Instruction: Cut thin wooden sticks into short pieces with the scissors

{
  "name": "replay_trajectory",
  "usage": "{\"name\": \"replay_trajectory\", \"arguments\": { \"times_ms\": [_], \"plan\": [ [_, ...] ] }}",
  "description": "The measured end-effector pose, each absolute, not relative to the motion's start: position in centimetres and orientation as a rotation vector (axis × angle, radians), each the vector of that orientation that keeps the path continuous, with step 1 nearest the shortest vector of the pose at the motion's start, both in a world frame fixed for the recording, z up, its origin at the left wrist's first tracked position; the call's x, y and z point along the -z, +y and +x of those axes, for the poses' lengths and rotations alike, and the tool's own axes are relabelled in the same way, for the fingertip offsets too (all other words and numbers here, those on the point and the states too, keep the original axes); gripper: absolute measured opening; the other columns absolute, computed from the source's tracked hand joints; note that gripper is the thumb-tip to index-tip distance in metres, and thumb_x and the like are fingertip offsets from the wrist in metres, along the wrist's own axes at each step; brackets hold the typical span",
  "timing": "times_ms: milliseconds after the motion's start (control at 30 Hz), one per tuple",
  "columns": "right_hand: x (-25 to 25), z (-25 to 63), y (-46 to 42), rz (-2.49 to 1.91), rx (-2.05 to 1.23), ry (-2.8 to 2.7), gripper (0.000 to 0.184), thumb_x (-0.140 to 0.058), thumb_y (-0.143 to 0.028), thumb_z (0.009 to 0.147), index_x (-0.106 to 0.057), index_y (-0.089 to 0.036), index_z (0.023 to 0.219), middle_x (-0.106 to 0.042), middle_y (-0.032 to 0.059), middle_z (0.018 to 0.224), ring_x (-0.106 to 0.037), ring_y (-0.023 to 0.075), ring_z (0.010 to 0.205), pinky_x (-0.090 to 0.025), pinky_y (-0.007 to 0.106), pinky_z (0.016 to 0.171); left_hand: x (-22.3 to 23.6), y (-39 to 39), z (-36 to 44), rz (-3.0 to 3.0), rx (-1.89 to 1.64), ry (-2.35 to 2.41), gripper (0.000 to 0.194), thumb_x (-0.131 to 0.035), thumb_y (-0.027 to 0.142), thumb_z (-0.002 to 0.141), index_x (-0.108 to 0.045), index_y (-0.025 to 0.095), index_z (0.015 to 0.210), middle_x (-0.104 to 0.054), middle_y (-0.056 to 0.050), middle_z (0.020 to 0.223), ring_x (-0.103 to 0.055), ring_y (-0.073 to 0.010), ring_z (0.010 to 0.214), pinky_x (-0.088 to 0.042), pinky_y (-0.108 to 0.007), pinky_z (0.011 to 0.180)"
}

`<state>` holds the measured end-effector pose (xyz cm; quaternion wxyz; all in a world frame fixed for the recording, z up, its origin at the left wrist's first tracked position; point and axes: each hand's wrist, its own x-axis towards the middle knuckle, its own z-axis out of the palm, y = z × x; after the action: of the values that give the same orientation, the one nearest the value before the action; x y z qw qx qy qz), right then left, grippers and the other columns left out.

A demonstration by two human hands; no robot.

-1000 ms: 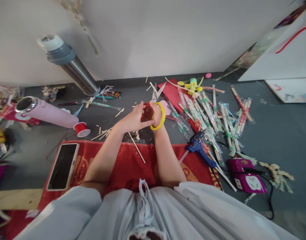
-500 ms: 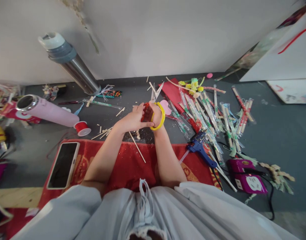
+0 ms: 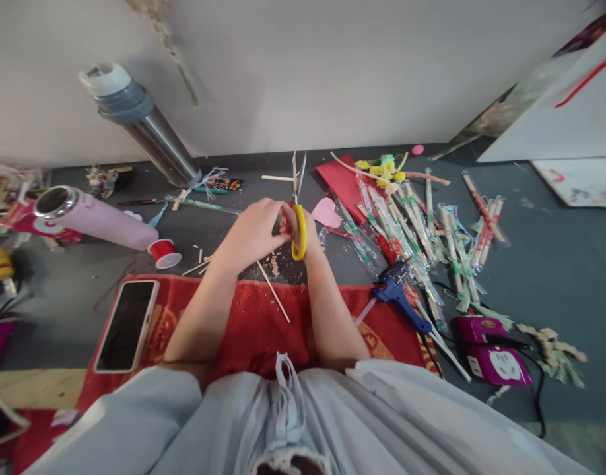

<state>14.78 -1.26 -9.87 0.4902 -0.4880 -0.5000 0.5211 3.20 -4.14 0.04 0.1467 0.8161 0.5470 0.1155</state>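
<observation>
A pair of scissors (image 3: 298, 231) with a yellow handle loop and some red on the handles points away from me, blades narrowly apart. My right hand (image 3: 309, 232) is closed at the handles, partly behind the yellow loop. From the left, my left hand (image 3: 256, 227) curls against the handles, its fingertips partly hidden. A short pale stick (image 3: 277, 177) reaches leftward from the blades; I cannot tell whether it is between them. Beneath my hands lie small cut pieces (image 3: 274, 265) and a longer thin stick (image 3: 273, 291) across the cloth edge.
A red cloth (image 3: 263, 323) covers the near table, with a phone (image 3: 125, 326) on it. Leftward are a red ribbon spool (image 3: 164, 253), pink bottle (image 3: 98, 218) and steel flask (image 3: 157, 138). Rightward are a pink paper heart (image 3: 326, 213), wrapped sticks (image 3: 402, 224), blue glue gun (image 3: 399, 300) and purple box (image 3: 491, 353).
The scissor blades have drawn closer together and turned slightly left. The yellow loop has swung inward, and a pale stick now shows crosswise at the blades. My left hand has shifted slightly left.
</observation>
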Motion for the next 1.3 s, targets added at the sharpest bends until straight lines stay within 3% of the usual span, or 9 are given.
{"name": "replay_trajectory", "arguments": {
  "times_ms": [100,300,567,933,1300],
  "plan": [
    [9.2,14.7,-1.7,-1.268,-1.135,-1.28,0.049,-0.05,-0.071,0.08,-0.05,-0.022,0.079,-0.054,-0.0029,0.068,-0.051,0.0121,0.065,-0.04,0.026,0.064,-1.0,-4.3,2.7,2.344,-0.573,1.778,0.02,-0.055,0.023,0.087,-0.067,0.02,0.102,-0.07,-0.006,0.098,-0.064,-0.0222,0.097,-0.051,-0.037,0.088],
    [8.6,14.2,-2.2,-1.341,-0.864,-1.496,0.048,-0.054,-0.068,0.08,-0.046,-0.021,0.082,-0.055,0.0004,0.077,-0.05,0.0151,0.07,-0.041,0.032,0.07,-0.8,-3.7,1.6,2.483,-0.937,1.895,0.026,-0.049,0.022,0.092,-0.068,0.021,0.11,-0.07,-0.008,0.11,-0.06,-0.0242,0.111,-0.044,-0.042,0.103],
    [9.3,13.7,-2.2,-1.289,-0.673,-1.616,0.047,-0.053,-0.067,0.083,-0.043,-0.021,0.086,-0.05,0.0016,0.08,-0.051,0.0181,0.08,-0.046,0.038,0.082,0.3,-2.6,0.5,2.446,-0.858,1.91,0.02,-0.053,0.024,0.089,-0.072,0.023,0.093,-0.074,-0.004,0.098,-0.067,-0.022,0.098,-0.051,-0.037,0.091],
    [9.0,13.8,-2.7,-1.2,-0.804,-1.696,0.051,-0.055,-0.069,0.08,-0.047,-0.02,0.094,-0.056,0.0092,0.095,-0.054,0.0251,0.097,-0.045,0.05,0.096,-0.9,-2.9,-0.9,2.352,-0.722,1.876,0.023,-0.053,0.027,0.087,-0.075,0.029,0.09,-0.077,-0.001,0.098,-0.069,-0.0193,0.098,-0.052,-0.031,0.085],
    [9.6,13.3,-2.7,-1.197,-0.796,-1.688,0.055,-0.051,-0.071,0.081,-0.046,-0.019,0.099,-0.055,0.0112,0.099,-0.054,0.0265,0.101,-0.043,0.049,0.098,-1.2,-3.1,-0.1,2.222,-0.781,1.969,0.02,-0.058,0.028,0.084,-0.077,0.027,0.087,-0.077,-0.002,0.089,-0.069,-0.0188,0.085,-0.052,-0.032,0.079]
  ]
}}
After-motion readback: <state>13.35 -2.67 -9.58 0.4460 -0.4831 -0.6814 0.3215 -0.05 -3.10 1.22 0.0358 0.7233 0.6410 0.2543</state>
